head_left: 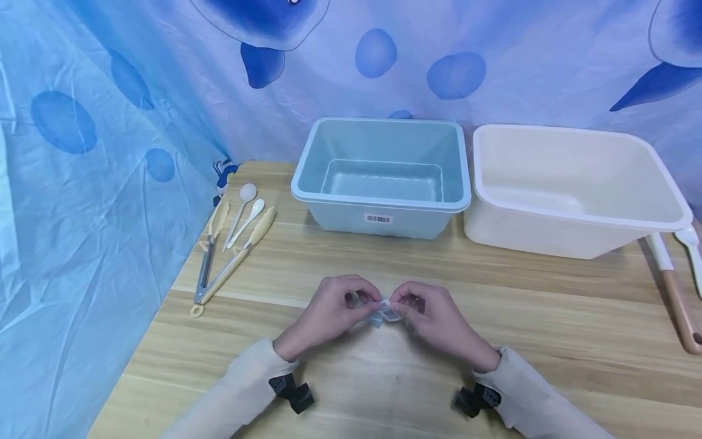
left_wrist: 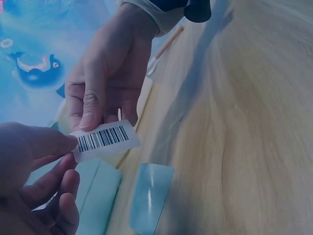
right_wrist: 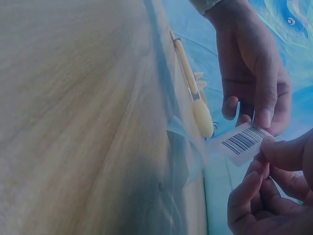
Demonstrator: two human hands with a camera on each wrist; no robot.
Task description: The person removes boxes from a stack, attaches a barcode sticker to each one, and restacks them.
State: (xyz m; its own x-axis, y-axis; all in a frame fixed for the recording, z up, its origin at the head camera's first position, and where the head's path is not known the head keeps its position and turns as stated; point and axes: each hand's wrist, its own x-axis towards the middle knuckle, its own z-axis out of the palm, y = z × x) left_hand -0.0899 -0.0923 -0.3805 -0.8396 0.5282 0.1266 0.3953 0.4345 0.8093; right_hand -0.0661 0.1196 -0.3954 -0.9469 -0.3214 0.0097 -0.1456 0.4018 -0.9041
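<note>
A small white barcode label (head_left: 390, 313) is held between both hands, low over the wooden table. My left hand (head_left: 341, 306) pinches one edge of it between thumb and fingers. From the other side, the right hand (head_left: 433, 310) grips the opposite edge with thumb and fingertips. The left wrist view shows the printed bars of the label (left_wrist: 103, 139) facing up, with the left thumb at the near end. Beside the label is a glossy light-blue strip (left_wrist: 150, 196), which also appears curled in the right wrist view.
Behind the hands stand a light-blue bin (head_left: 381, 204) with a barcode sticker and a white bin (head_left: 548, 235). Open cream-tipped tongs (head_left: 263, 227) lie left with two white spoons (head_left: 248, 193). A wooden-handled utensil (head_left: 680, 305) and a white spoon (head_left: 690, 239) lie right.
</note>
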